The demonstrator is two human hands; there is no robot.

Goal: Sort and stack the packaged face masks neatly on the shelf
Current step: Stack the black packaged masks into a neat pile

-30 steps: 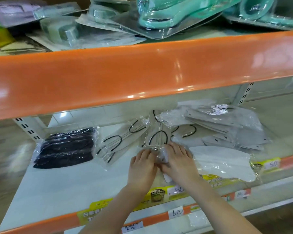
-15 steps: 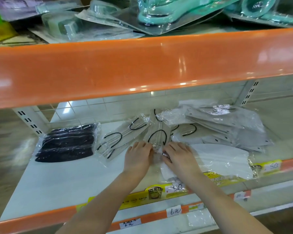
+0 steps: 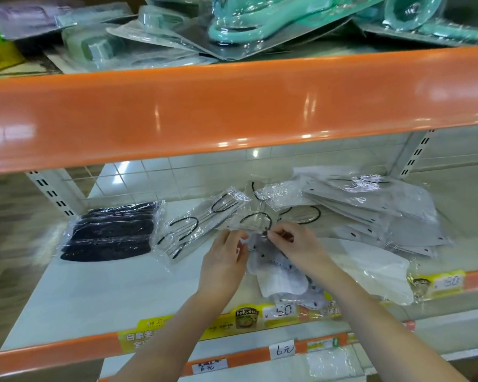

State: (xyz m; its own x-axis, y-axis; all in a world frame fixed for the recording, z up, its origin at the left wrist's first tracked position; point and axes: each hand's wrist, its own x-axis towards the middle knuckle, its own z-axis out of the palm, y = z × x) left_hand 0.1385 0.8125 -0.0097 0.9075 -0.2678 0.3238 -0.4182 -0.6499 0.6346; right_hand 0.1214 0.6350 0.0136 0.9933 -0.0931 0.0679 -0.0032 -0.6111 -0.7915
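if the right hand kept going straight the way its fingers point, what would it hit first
The right hand points up-left along the shelf, so it would probably first meet the clear plastic packet of white masks with black ear loops its fingers already pinch; depth beyond that is unclear.

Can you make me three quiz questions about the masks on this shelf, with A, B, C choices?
1. Where is the pack of black masks?
A. Left of both hands
B. On the top shelf
C. Under the right hand

2. What colour is the shelf's front edge?
A. Blue
B. Orange
C. Pink

3. What is the right hand doing?
A. Hanging loose
B. Lying flat on the shelf
C. Pinching a clear mask packet

Answers:
1 A, it lies at the left end of the shelf board.
2 B, the glossy strip is orange.
3 C, its fingers pinch the wrapper, opposite the left hand.
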